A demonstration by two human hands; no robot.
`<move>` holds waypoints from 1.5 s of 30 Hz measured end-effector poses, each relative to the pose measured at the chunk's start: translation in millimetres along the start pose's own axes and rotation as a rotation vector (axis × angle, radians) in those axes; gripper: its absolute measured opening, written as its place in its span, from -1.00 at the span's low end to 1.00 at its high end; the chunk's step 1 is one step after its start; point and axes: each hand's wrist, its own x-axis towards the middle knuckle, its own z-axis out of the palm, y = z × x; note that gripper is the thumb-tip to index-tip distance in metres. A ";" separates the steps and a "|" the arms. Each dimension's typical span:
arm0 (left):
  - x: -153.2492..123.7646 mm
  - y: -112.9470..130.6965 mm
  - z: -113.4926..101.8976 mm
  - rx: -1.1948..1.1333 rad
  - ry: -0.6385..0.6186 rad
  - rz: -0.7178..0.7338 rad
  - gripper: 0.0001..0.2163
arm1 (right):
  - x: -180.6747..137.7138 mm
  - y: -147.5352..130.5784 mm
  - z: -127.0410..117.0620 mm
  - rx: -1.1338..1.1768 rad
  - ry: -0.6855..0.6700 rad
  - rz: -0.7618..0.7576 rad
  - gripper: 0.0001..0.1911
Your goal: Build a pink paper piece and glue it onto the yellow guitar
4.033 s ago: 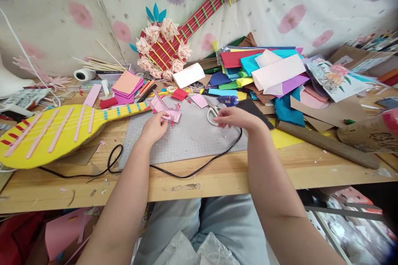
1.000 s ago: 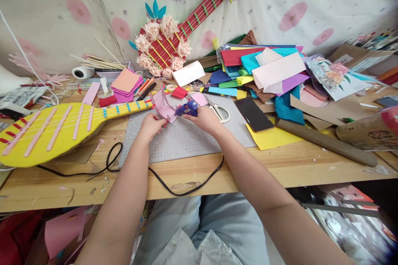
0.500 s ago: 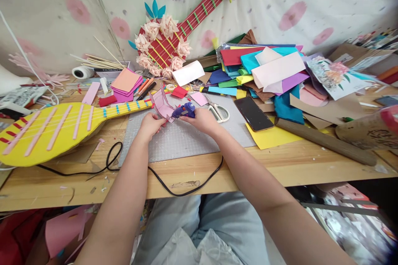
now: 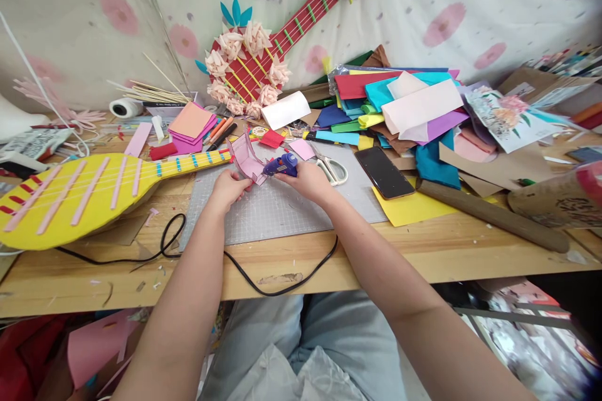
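The left hand point(image 4: 229, 190) pinches the pink paper piece point(image 4: 247, 161) above the gray mat point(image 4: 282, 216). The right hand's point(image 4: 309, 180) fingers wrap around a blue glue gun point(image 4: 281, 165), its tip by the paper.

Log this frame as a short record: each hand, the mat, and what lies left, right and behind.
Left hand: pinching folded pink piece
Right hand: gripping blue glue gun, nozzle toward the pink piece; contact unclear
On mat: scissors, beside right hand
Left: yellow stringed model
Right: black phone, overlapping yellow sheet
Behind: red stringed model, coloured sheets
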 end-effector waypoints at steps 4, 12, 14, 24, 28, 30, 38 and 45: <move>-0.4 0.2 -0.5 0.004 0.000 -0.004 -0.69 | -0.6 4.6 -5.1 0.082 0.024 0.026 -0.51; -2.1 1.5 -2.0 -0.014 -0.002 0.018 -0.75 | -5.5 61.2 -40.8 0.668 0.070 0.062 -0.57; -4.3 2.6 -2.8 -0.015 -0.010 0.021 -0.75 | -3.3 81.6 -45.8 0.719 0.255 0.132 -0.56; -7.2 4.9 -9.2 -0.001 -0.087 0.049 -0.77 | 12.4 129.6 -27.7 0.322 0.419 0.426 -0.46; -1.6 6.3 -11.9 0.123 -0.131 0.051 -0.77 | 10.1 127.1 -27.0 0.223 0.408 0.429 -0.47; 0.4 5.1 -13.4 0.161 -0.140 0.076 -0.79 | 8.7 126.5 -26.9 0.173 0.381 0.445 -0.48; 1.1 -16.4 -23.5 -0.025 -0.142 0.255 -0.83 | -0.4 109.5 -37.0 -0.020 0.805 0.320 -0.47; 4.4 -26.3 -19.1 -0.103 -0.065 0.308 -0.87 | -16.6 31.9 -11.8 -0.067 0.645 -0.177 -0.74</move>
